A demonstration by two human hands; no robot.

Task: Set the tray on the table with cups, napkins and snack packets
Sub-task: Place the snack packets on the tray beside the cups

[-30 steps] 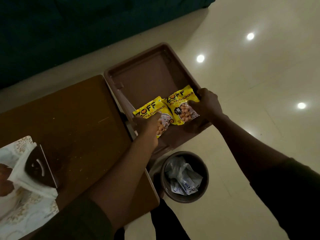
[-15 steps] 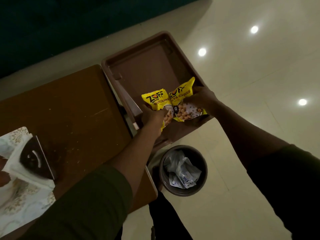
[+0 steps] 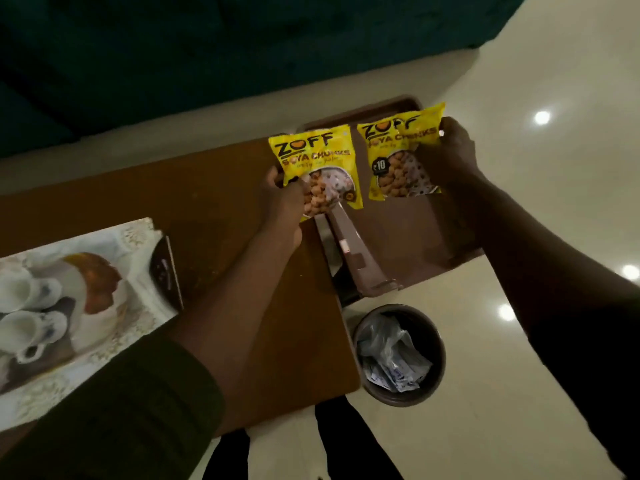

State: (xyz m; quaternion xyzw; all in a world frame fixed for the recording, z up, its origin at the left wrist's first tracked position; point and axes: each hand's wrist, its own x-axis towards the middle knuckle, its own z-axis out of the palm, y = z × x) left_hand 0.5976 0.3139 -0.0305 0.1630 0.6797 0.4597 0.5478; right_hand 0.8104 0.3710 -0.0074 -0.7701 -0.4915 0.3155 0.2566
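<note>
I hold two yellow snack packets up over the table's right end. My left hand grips the lower left corner of the left packet. My right hand grips the right edge of the right packet. Below them a brown bin stands open beside the wooden table. At the far left a white patterned tray lies on the table with two white cups and a dark napkin holder on it.
A round waste bin lined with a plastic bag stands on the pale tiled floor by the table's corner. A dark green sofa fills the back. My legs show below the table's edge.
Both hands have lifted the packets out of the brown bin and raised them apart. The view has swung left, bringing the tray and cups into sight.
</note>
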